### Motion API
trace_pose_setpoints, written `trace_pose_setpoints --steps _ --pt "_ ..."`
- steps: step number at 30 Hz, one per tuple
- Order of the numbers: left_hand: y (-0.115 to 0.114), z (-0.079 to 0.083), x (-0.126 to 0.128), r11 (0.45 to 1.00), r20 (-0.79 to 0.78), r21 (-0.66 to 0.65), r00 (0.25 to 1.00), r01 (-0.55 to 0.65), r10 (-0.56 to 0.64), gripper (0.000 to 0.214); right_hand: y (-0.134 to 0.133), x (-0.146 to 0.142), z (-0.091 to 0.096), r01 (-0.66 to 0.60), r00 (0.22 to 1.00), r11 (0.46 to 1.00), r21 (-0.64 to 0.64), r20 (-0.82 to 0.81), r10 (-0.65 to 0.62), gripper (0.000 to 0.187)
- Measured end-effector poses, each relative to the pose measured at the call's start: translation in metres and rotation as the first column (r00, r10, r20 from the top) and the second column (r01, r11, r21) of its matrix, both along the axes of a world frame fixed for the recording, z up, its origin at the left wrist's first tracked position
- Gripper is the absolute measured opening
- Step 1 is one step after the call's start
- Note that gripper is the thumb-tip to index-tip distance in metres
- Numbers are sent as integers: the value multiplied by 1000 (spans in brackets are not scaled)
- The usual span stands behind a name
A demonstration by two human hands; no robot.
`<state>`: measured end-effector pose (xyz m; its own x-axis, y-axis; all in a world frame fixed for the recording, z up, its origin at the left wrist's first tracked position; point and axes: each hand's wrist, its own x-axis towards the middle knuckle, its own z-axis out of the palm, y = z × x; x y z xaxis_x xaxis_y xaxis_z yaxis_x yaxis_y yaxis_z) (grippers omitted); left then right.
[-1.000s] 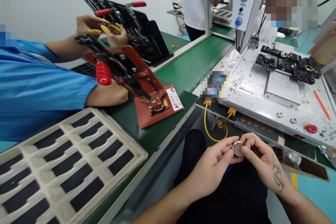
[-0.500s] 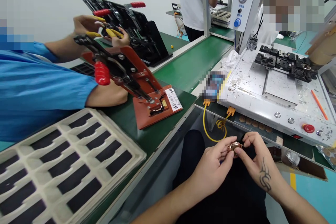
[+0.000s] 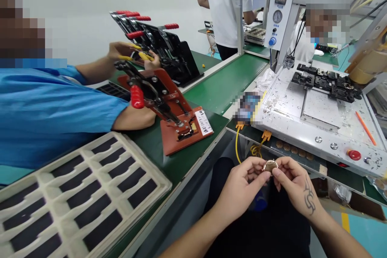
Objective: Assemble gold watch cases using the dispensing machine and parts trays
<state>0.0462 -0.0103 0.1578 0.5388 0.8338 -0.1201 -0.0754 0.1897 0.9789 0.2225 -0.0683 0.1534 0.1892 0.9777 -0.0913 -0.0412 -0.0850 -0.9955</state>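
A small round rose-gold piece that looks like a watch case (image 3: 270,166) is held up over my lap, its flat side turned towards me. My left hand (image 3: 244,187) pinches its left edge between thumb and fingers. On the opposite edge, the thumb and fingertips of my right hand (image 3: 294,182) are closed too. Fingers cover parts of the rim. Beyond my hands, several round brownish discs (image 3: 294,150) lie in a row on the dark shelf under the machine.
On the right is a white press machine (image 3: 320,121) with black fixtures (image 3: 326,80), a red button (image 3: 353,154) and an orange stick (image 3: 365,128). A red-brown toggle clamp jig (image 3: 169,145) and pale tray (image 3: 121,193) stand left. A co-worker in blue (image 3: 57,105) handles yellow-handled pliers (image 3: 145,55).
The view has swung slightly, so the surroundings sit lower. The watch case has tilted and shows more of its flat face. My fingers have shifted around its rim.
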Motion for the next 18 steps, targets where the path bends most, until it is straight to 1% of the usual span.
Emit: trace_pose_setpoints --steps 5,9,13,14,16,17,18 --pt "-1 8 -1 995 -50 100 998 -22 27 18 0 -4 8 5 999 1000 16 32 -6 37" --pt "-2 10 -1 993 -62 117 998 -15 22 23 2 -6 12 2 1000 1000 9 16 -2 36" --pt "-4 8 -1 987 -104 159 994 -13 30 25 3 -6 6 -11 1000 1000 4 -13 11 35" --pt "-3 8 -3 984 -122 180 992 5 17 25 2 -4 3 -13 1000 1000 2 -15 13 35" --pt "7 8 -8 970 -157 232 987 71 -34 24 0 2 -6 -4 1000 1000 -7 7 4 37" --pt "16 8 -11 959 -167 268 985 86 -42 26 -2 7 -10 8 1000 1000 -12 27 -8 38" --pt "30 8 -14 945 -179 320 984 69 -11 29 -4 11 -14 21 999 1000 -17 49 -20 39"
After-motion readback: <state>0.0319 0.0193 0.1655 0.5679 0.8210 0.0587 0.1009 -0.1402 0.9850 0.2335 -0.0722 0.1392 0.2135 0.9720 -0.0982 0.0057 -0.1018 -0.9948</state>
